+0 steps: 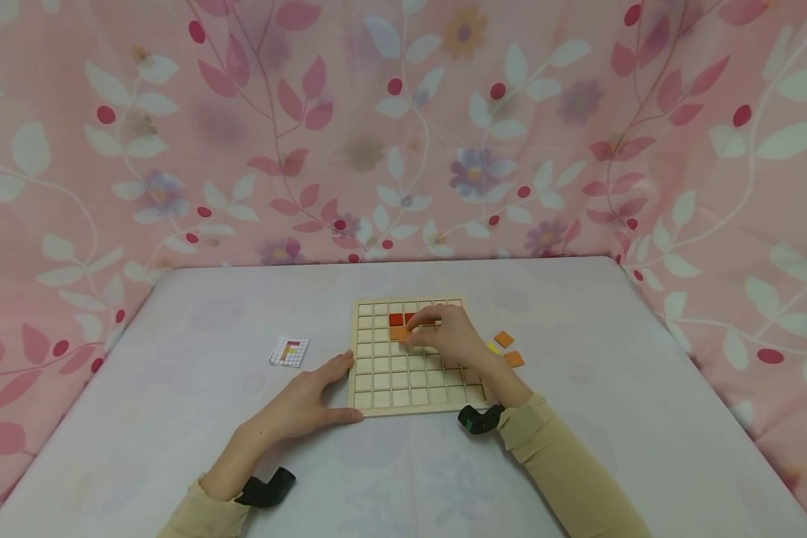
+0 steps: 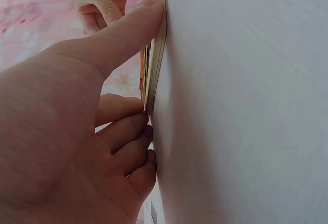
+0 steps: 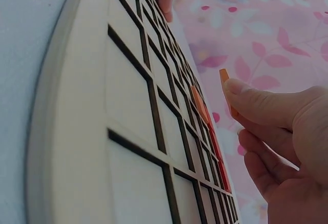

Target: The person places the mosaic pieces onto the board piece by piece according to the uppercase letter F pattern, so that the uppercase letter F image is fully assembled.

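A wooden grid board (image 1: 376, 403) lies flat on the table, with red tiles (image 1: 395, 320) in its upper rows and an orange tile (image 3: 199, 105) just below them. Over these, my right hand (image 1: 449, 336) pinches another orange tile (image 3: 226, 85) between thumb and fingers, apart from the board in the right wrist view. My left hand (image 1: 299, 403) rests at the board's near left corner. Its thumb (image 2: 128, 34) presses the front edge, while the other fingers touch the left side. Part of the red row is hidden behind my right hand.
Right of the board lie loose orange tiles (image 1: 514, 359) and a yellow tile (image 1: 493, 348), partly covered by my right hand. A small printed grid card (image 1: 289, 351) with a coloured pattern sits to the left. Flowered cloth (image 1: 403, 149) hangs behind the white-covered table (image 1: 403, 478).
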{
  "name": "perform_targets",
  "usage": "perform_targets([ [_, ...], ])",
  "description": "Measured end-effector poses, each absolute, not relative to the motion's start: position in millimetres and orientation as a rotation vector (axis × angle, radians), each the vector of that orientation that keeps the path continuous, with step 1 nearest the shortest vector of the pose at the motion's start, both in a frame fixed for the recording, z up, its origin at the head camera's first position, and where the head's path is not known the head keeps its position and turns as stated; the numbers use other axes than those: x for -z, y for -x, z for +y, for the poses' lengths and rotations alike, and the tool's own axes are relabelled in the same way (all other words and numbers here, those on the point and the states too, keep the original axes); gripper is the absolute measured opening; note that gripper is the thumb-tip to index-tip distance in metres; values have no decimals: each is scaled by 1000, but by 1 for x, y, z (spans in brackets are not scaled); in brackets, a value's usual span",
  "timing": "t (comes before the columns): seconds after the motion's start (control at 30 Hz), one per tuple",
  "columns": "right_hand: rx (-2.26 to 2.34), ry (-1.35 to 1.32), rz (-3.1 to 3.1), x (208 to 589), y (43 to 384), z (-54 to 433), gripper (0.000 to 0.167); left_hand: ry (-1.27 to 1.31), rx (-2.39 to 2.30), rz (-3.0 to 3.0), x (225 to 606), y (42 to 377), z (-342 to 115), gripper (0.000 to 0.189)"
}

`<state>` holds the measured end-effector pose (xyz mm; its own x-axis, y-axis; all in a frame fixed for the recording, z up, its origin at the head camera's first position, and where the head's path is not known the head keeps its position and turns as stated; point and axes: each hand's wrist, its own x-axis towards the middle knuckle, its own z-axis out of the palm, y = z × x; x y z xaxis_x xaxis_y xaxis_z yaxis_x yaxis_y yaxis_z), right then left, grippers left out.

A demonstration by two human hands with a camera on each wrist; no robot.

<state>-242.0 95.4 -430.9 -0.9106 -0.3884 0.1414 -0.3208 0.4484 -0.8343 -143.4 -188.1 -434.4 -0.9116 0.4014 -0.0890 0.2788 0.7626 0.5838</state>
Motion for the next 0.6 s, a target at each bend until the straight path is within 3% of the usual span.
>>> perform_targets([
  [0.6, 1460, 599, 2548, 447, 238, 86, 20, -552, -868, 2755, 435, 143, -190, 98],
])
